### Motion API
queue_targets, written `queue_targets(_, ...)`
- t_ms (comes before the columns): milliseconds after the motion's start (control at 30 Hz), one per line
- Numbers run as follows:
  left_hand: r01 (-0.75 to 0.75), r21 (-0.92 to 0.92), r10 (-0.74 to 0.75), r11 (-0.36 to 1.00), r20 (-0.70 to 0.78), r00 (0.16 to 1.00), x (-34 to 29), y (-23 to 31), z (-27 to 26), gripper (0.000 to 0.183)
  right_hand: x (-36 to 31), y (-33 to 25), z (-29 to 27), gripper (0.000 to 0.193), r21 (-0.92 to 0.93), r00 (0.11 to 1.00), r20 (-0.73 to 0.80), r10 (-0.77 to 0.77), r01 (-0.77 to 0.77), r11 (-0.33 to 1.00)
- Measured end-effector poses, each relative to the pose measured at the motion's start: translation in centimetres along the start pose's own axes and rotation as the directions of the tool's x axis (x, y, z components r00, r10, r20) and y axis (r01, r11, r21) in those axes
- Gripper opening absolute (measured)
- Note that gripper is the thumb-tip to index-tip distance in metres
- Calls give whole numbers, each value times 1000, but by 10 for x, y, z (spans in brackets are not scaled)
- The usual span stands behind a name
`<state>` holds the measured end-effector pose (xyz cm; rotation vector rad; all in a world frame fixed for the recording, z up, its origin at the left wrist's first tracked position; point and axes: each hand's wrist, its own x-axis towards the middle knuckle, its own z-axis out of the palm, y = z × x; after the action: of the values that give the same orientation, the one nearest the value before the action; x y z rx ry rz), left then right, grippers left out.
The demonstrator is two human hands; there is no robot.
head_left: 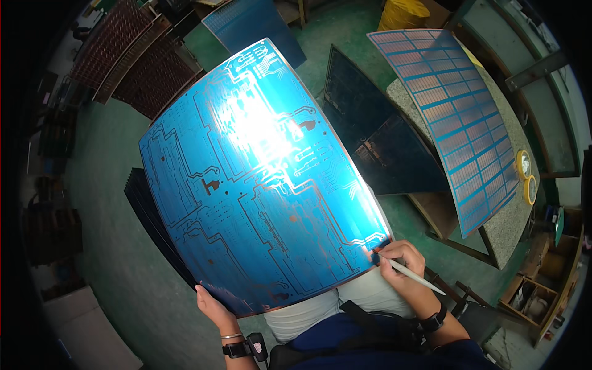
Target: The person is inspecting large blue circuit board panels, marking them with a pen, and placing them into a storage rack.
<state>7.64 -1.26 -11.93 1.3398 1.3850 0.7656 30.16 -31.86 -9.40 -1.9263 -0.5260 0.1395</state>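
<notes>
A large blue circuit board panel [234,240] with copper-coloured traces lies tilted across my lap, and a strong glare whitens its upper middle. My left hand [214,306] grips its lower left edge, the thumb at the rim and the other fingers mostly hidden. Near the lower right corner, my right hand [404,262] is closed around a slim white-handled, pen-like tool [414,275]. The tool's dark tip meets the panel by a copper-coloured spot; whether it is a brush or a pen I cannot tell.
At the right, a blue panel with copper-coloured grids [459,117] leans on a speckled tabletop [502,237], beside two yellow tape rolls [525,176]. Dark panels [394,148] stand left of that table. Racks of reddish-brown boards [132,55] are at the upper left. A wooden compartment box [539,283] sits lower right.
</notes>
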Motion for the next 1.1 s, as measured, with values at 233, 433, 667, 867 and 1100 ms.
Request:
queue_targets(233, -2, -9, 2, 1000, 10, 1000, -2, 4, 0, 41, 6, -6, -14, 23, -244, 935, 197, -296, 339, 909)
queue_targets(433, -4, -25, 4, 1000, 1, 1000, -6, 12, 1, 41, -22, 4, -39, 28, -192, 901, 357, -248, 331, 924)
queue_targets(667, -67, -52, 66, 996, -26, 997, -10, 8, -6, 41, 4, 45, -121, 40, -28, 824, -554, 117, -159, 987)
queue_targets(867, -106, -142, 96, 984, -74, 993, -23, 18, 1, 43, -14, 83, -247, 36, -397, 757, -622, 198, -523, 754)
queue_targets(1100, -177, -165, 162, 970, -104, 981, -26, 19, -9, 42, -16, 126, -291, 38, -680, 730, -606, 316, -682, 271)
